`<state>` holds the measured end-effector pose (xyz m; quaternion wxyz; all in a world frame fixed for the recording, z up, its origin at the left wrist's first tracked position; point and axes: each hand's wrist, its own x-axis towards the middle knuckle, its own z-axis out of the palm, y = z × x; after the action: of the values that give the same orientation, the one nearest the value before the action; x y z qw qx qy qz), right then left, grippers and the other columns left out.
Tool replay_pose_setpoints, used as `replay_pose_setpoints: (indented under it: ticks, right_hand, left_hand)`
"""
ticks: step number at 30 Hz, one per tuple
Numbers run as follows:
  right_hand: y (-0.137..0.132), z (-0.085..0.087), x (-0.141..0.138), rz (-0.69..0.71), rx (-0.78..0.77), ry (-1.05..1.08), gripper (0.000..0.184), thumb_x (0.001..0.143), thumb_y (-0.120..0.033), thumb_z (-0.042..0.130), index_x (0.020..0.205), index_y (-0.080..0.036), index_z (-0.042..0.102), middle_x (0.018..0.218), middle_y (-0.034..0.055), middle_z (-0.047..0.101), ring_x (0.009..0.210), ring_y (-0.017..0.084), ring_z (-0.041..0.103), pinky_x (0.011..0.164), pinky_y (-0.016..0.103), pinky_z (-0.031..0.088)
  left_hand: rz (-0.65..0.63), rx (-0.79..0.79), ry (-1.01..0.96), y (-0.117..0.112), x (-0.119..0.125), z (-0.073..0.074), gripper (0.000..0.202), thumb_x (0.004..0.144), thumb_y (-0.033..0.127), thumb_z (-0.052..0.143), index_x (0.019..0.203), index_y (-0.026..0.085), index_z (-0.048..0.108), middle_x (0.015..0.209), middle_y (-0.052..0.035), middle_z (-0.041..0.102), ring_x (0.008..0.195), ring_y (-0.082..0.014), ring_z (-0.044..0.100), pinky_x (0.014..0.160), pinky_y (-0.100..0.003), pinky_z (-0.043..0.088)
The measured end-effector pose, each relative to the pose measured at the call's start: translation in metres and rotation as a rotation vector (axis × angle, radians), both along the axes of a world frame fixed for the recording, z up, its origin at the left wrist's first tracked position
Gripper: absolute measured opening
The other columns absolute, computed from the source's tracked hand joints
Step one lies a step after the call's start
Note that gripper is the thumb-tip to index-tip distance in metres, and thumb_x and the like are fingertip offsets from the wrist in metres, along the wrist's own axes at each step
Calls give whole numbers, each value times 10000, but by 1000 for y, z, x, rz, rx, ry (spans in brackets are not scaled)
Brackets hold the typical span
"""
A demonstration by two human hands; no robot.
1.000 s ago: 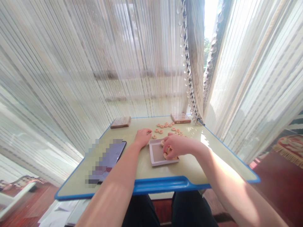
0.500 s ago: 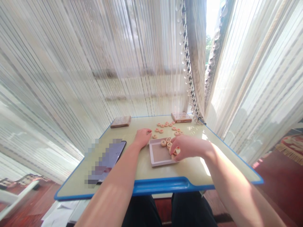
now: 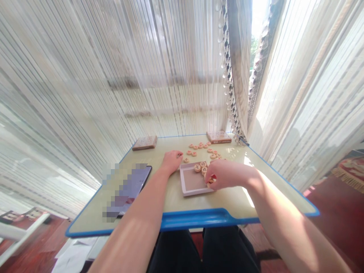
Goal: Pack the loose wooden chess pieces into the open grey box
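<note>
A shallow white tray [image 3: 191,183] lies on the pale green table [image 3: 159,197] with a blue rim. My right hand [image 3: 224,174] rests over the tray's right side, fingers curled around round wooden game pieces [image 3: 211,182] at the tray's edge. Two more pieces [image 3: 200,167] lie in the tray's far corner. My left hand [image 3: 171,160] lies on the table just left of the tray's far corner, fingers loosely curled, next to a single piece [image 3: 186,160]. Several loose pieces [image 3: 202,148] are scattered beyond the tray.
A dark phone [image 3: 132,186] lies on the table's left part. Two flat wooden boxes sit at the far edge, one left [image 3: 145,143] and one right [image 3: 218,137]. Sheer curtains [image 3: 113,76] hang close behind and to the right. Wooden floor shows on both sides.
My right hand slid from the tray's middle to its right edge, uncovering pieces in the far corner. The left hand stayed put. The camera tilted a little.
</note>
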<state>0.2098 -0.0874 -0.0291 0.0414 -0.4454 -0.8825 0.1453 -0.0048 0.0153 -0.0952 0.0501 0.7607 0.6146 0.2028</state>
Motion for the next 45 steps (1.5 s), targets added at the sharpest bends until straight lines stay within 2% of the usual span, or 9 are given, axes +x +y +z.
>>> replay_pose_setpoints:
  ticks: [3, 8, 12, 16, 20, 26, 36, 45]
  right_hand:
    - [2, 0, 0, 15, -49, -50, 216, 646, -252, 594, 807, -286, 733, 708, 0, 674, 609, 160, 563, 582, 263, 404]
    - [3, 1, 0, -51, -101, -61, 185, 652, -295, 616, 799, -289, 729, 705, -10, 672, 619, 165, 567, 560, 261, 386]
    - [0, 2, 0, -59, -88, -65, 178, 681, -302, 579, 777, -256, 722, 660, -5, 662, 580, 149, 551, 535, 253, 367]
    - [-1, 3, 3, -6, -97, -29, 208, 707, -265, 526, 777, -242, 721, 688, -10, 676, 603, 134, 563, 556, 231, 374]
    - [-1, 4, 4, 29, -91, -20, 248, 689, -234, 538, 848, -263, 726, 763, -17, 690, 642, 132, 578, 573, 218, 383]
    - [-3, 8, 1, 17, -104, -58, 275, 673, -164, 543, 851, -251, 733, 757, -8, 684, 652, 132, 575, 574, 217, 382]
    - [2, 6, 2, -34, -74, -24, 235, 662, -189, 549, 800, -252, 729, 694, -19, 672, 598, 117, 546, 525, 211, 359]
    - [5, 2, 3, -9, -28, -26, 185, 650, -208, 577, 762, -242, 721, 694, -11, 668, 605, 123, 549, 539, 217, 363]
  left_hand:
    - [-7, 4, 7, -1, 0, 1, 310, 830, 265, 444, 1040, 178, 654, 1108, -57, 641, 1072, -202, 532, 1005, -307, 335]
    - [-8, 7, -3, -1, -1, 0, 335, 838, 212, 422, 1090, 157, 636, 1142, -64, 631, 1096, -188, 529, 1000, -282, 338]
    - [1, 15, -5, 0, 0, 0, 339, 829, 201, 427, 1085, 151, 644, 1135, -69, 635, 1084, -193, 539, 993, -276, 348]
    - [14, 20, 11, 1, 1, -1, 340, 836, 209, 416, 1086, 161, 641, 1136, -66, 634, 1092, -190, 531, 1002, -290, 339]
    - [0, 18, 19, 2, 0, -2, 338, 836, 207, 410, 1074, 157, 645, 1133, -71, 635, 1092, -190, 532, 999, -291, 341]
    - [-7, 37, 18, 4, 0, -2, 343, 835, 217, 407, 1064, 143, 651, 1112, -91, 642, 1070, -214, 544, 987, -318, 352]
    - [-12, 34, -8, 4, 0, -3, 351, 837, 196, 391, 1067, 140, 650, 1129, -91, 633, 1092, -221, 525, 997, -332, 343]
    - [-21, 40, -7, 4, -1, -4, 356, 827, 165, 386, 1065, 133, 649, 1128, -94, 632, 1088, -221, 527, 993, -335, 347]
